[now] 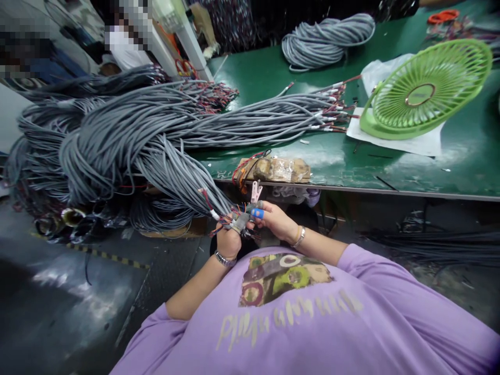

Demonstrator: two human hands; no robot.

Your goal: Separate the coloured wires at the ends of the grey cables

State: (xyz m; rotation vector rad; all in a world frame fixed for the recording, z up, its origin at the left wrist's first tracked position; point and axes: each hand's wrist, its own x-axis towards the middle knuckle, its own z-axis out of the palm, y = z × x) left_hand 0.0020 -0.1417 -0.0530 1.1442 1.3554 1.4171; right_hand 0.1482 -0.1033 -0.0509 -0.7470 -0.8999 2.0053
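My left hand (pixel 229 237) is closed around the stripped ends of a bundle of grey cables (pixel 183 182), whose red and dark wire tips fan out above my fist. My right hand (pixel 275 220), a blue tape band on one finger, pinches at those same wire ends from the right. Both hands sit just below the front edge of the green table (pixel 410 172), in front of my purple shirt. The cable bundle droops from the table edge down to my left hand.
Large heaps of grey cables (pixel 117 125) cover the table's left side and spill over it. A coiled grey cable (pixel 328 39) lies at the back. A green fan grille (pixel 425 88) rests on white paper at right. A taped brown block (pixel 279 169) sits at the table edge.
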